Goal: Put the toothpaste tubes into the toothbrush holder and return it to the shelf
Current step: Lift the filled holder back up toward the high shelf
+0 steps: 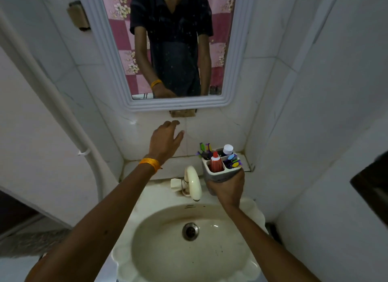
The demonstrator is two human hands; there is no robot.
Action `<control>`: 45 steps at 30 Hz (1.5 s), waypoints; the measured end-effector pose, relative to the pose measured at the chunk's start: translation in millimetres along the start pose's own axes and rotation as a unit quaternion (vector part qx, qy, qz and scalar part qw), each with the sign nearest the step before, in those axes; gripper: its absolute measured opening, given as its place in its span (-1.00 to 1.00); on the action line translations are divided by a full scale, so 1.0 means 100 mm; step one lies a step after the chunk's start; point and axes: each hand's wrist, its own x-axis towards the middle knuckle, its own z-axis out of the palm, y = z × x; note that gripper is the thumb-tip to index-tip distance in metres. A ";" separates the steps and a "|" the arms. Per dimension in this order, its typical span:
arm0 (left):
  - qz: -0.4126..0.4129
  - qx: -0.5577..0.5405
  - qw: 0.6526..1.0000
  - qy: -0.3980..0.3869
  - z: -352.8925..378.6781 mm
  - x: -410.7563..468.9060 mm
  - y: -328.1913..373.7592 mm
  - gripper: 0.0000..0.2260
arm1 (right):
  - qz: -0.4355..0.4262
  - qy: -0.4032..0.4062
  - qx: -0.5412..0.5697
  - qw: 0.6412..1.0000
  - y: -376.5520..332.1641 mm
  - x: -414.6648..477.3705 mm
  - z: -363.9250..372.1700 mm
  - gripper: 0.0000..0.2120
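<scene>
My right hand (227,188) grips the grey toothbrush holder (220,173) from below and holds it above the sink's back right edge, close to the tiled shelf (147,168). In its front compartment stands a red toothpaste tube (216,163). A white-capped tube (228,150) stands in the back compartment. Several coloured toothbrushes (232,162) fill the other compartments. My left hand (165,140) is raised over the shelf near the wall, fingers apart and holding nothing, with an orange band at its wrist.
A cream tap (192,184) stands on the sink's back rim, just left of the holder. The cream sink (168,260) lies below, with a drain (190,231) in its middle. A white-framed mirror (237,57) hangs above. A white pipe (69,122) runs down the left wall.
</scene>
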 end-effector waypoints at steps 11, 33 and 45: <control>0.130 0.029 0.978 0.161 -1.18 0.93 0.47 -0.56 | -0.113 0.065 0.105 0.986 -1.57 0.91 -0.54 0.08; 0.228 0.115 0.885 0.388 -3.88 1.87 1.88 -0.53 | -0.371 0.168 0.207 0.889 -5.25 1.06 -2.11 -0.11; 0.214 0.161 0.862 0.431 -4.60 2.36 2.30 -0.62 | -0.379 0.232 0.216 0.869 -6.64 1.08 -2.48 0.03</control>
